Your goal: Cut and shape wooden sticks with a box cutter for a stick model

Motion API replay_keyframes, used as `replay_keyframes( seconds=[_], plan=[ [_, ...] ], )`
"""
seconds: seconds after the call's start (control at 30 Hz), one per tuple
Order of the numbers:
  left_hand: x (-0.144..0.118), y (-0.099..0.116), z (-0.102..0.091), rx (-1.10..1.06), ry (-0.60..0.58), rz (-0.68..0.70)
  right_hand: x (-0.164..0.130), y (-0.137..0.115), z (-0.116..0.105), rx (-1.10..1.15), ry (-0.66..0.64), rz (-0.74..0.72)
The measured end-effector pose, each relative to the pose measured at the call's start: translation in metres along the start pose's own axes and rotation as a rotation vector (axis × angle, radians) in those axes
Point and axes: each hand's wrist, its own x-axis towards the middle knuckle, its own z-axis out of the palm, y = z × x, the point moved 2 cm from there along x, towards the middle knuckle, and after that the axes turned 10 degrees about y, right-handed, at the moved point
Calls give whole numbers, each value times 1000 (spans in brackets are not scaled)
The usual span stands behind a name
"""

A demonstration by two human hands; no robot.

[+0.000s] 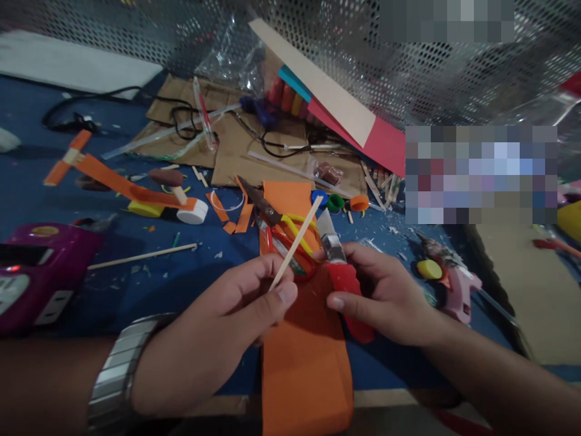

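My left hand [218, 330] pinches the lower end of a thin wooden stick [297, 240] that slants up to the right. A metal watch band sits on that wrist. My right hand [385, 297] grips a red-handled utility knife [342, 275], blade pointing up beside the stick's tip. Under both hands lies an orange paper strip [306, 369] that runs to the table's front edge. Scissors [276, 224] with red and yellow handles lie just behind the stick.
On the blue table, a pink glue gun [454, 284] lies to the right and a magenta device [31, 272] to the left. An orange paper plane model [118, 184], another stick [143, 255], bottle caps [336, 202], cardboard [236, 145], cables and coloured sheets [345, 112] crowd the back.
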Motion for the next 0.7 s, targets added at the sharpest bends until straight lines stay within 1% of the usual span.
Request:
replay_keyframes(
  seconds=[0.07, 0.1, 0.2, 0.27, 0.33, 0.4, 0.5, 0.57, 0.63, 0.7],
  plan=[
    [-2, 0, -2, 68, 8, 31, -1, 5, 0, -45, 12, -27],
    [-2, -1, -2, 83, 10, 34, -1, 7, -1, -62, 41, -38],
    [-3, -2, -4, 62, 0, 19, 1, 12, -3, -114, 159, -64],
    [-3, -3, -3, 54, -25, 13, 4, 11, -4, -164, 191, -93],
    [-4, -3, -4, 81, -25, 15, 6, 8, -4, -201, 171, -134],
    [-4, -4, -5, 106, 8, 9, 8, 4, -4, -214, 132, -185],
    [-2, -8, -8, 73, 36, -26, 8, 0, -2, -232, 77, -231],
    [0, -10, -8, 30, 20, -31, 7, 0, -2, -238, 69, -209],
    [2, -11, -8, -9, -1, -22, 7, 0, -1, -223, 64, -155],
    [3, -11, -8, -34, 11, -26, 6, 1, -1, -190, 55, -115]
  ],
)
